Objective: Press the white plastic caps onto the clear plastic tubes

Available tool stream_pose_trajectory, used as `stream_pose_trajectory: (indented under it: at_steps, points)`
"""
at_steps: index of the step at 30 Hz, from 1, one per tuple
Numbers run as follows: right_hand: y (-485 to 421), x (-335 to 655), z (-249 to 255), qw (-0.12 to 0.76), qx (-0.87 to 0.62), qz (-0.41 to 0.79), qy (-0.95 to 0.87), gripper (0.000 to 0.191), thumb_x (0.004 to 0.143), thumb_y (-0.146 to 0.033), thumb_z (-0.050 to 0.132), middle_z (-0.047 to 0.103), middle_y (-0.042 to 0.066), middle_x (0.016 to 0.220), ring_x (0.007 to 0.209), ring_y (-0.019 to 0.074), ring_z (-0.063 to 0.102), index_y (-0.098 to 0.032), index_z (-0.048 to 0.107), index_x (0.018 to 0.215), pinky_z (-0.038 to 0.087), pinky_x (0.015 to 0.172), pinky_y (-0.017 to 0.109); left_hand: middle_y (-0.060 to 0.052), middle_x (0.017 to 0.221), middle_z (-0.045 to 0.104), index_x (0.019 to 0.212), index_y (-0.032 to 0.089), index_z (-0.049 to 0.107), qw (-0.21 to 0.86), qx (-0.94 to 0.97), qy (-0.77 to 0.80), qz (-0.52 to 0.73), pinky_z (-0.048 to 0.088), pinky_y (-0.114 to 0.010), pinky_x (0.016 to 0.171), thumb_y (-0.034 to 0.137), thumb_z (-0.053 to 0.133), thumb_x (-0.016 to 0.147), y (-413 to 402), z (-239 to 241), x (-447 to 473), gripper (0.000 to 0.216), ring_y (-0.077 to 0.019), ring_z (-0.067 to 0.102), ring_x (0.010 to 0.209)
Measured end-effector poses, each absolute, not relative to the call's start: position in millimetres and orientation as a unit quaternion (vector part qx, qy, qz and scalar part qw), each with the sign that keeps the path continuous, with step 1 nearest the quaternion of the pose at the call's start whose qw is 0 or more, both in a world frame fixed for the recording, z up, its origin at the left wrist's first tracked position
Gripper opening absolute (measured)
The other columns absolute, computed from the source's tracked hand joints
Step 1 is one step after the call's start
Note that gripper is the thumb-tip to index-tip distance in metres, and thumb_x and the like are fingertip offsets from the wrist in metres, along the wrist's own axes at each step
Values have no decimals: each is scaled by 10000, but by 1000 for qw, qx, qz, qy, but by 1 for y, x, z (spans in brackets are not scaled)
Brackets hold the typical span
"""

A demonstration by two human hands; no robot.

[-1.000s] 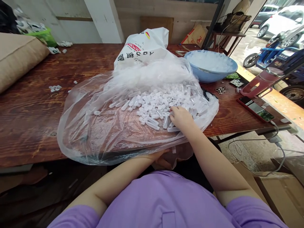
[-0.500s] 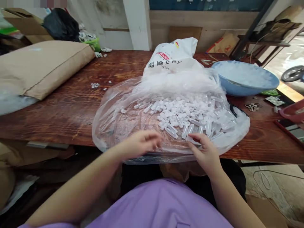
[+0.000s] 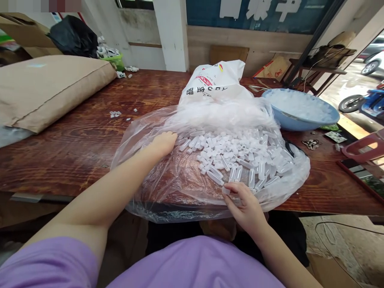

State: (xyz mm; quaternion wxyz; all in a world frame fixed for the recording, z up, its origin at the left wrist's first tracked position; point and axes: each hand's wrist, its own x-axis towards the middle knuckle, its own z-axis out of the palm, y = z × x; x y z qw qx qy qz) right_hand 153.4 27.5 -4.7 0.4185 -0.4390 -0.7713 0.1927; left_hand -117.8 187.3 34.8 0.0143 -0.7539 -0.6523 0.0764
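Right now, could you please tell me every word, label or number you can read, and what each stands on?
"ABS树脂", apparently, upside down in black on the white bag.
Red label on that bag: too small to read.
"MAR", apparently, on the brown paper bag; the rest is unclear.
White characters on the blue panel: cut off, unreadable.

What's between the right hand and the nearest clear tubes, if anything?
Nothing visible, except the small white piece pinched by the right hand itself. The clear tubes lie just beyond it at the near edge of the pile; bunched plastic film lies on the far side.
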Motion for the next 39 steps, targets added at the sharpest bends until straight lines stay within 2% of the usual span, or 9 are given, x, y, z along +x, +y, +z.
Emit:
stream_pose_trajectory:
  at_steps: [7,12,18,22,24,28,33,35,39]
  points:
    - [28,152,-3,438,-430,210,-761,246,844,-137,514,612,74,983,916,172,601,-224,580,1065,528,777,296,-158,1107,530,1327,196,376,-8,-710,-704,-5,461,-381,711,165,351,861,150,51,-111,468,-285,609,872]
    - [32,143,8,490,-410,226,-735,226,810,-166,599,660,41,885,768,144,634,-217,581,1030,537,694,260,-18,714,602,1002,179,537,-399,-626,-603,-292,429,-255,546,496,554,774,81,55,-73,391,-169,575,620]
    - [31,148,20,505,-355,200,-760,218,821,-129,587,687,46,903,819,137,656,-220,586,1019,542,734,238,40,592,541,863,174,474,-649,-535,-442,-314,381,-201,541,518,550,783,39,41,-40,362,-84,493,542]
    - [25,158,26,448,-295,142,-832,205,864,-109,518,679,100,999,913,145,647,-177,584,1047,526,783,227,82,528,407,875,172,484,-683,-551,-422,-230,265,-181,454,529,508,808,38,41,-46,364,-58,331,466]
    - [23,158,29,418,-314,156,-838,139,884,-239,519,698,73,834,754,137,663,-155,610,949,528,666,205,65,585,438,878,172,495,-677,-570,-415,-212,294,-188,484,527,502,811,36,44,-48,361,-67,357,511]
    - [22,154,29,345,-445,265,-783,514,957,-377,279,524,-11,453,407,90,500,-172,538,563,395,403,190,9,764,525,932,177,523,-639,-613,-411,-216,387,-231,603,508,505,812,29,45,-43,352,-113,472,660]
    - [22,153,24,379,-421,233,-791,325,918,-404,363,648,73,840,714,164,618,-174,559,1039,507,650,278,12,750,531,917,182,491,-629,-562,-456,-285,382,-229,598,528,487,812,27,38,-40,361,-111,470,635]
    - [22,152,23,363,-423,239,-795,257,916,-361,381,642,52,778,686,158,609,-194,573,953,499,624,264,18,735,525,906,182,491,-648,-551,-445,-281,374,-225,586,534,506,800,26,35,-40,368,-104,455,613]
    - [21,145,21,349,-481,309,-742,420,953,-382,247,537,-4,558,490,116,517,-190,528,706,420,465,216,32,699,500,917,182,497,-658,-536,-441,-291,368,-221,584,538,516,797,23,30,-40,376,-97,434,603]
